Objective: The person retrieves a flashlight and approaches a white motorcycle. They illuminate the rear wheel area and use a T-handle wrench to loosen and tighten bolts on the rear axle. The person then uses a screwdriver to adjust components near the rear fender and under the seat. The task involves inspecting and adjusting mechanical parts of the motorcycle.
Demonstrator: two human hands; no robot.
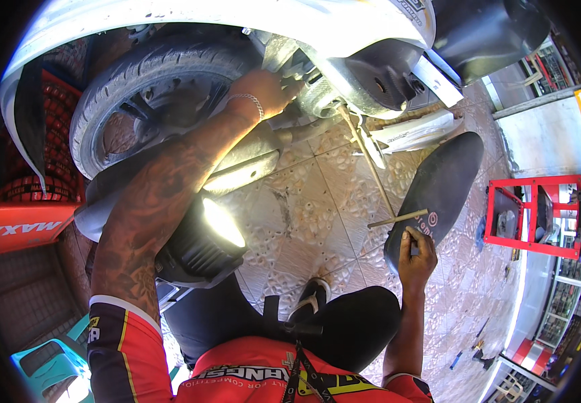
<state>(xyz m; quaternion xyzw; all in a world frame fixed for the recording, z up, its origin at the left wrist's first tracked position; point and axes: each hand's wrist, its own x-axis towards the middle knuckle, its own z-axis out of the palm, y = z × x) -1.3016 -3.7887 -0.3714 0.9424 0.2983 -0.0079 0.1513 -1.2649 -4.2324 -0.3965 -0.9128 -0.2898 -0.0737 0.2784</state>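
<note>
A scooter's rear tyre (136, 74) and silver muffler (236, 164) fill the upper left, under the white body (236, 17). My left hand (263, 91), with a bracelet at the wrist, reaches up beside the wheel hub, its fingers curled on a metal engine part (317, 94). A long T-handle wrench (371, 161) runs from that part down toward me. My right hand (417, 258) sits at the wrench's crossbar (398, 218), fingertips closed on it. The wrench's socket end is hidden among the engine parts.
A black scooter seat (441, 188) lies on the tiled floor (304, 215) by my right hand. A white body panel (418, 131) lies beyond it. A red metal rack (532, 215) stands at right, an orange box (15, 228) and teal stool (48, 363) at left.
</note>
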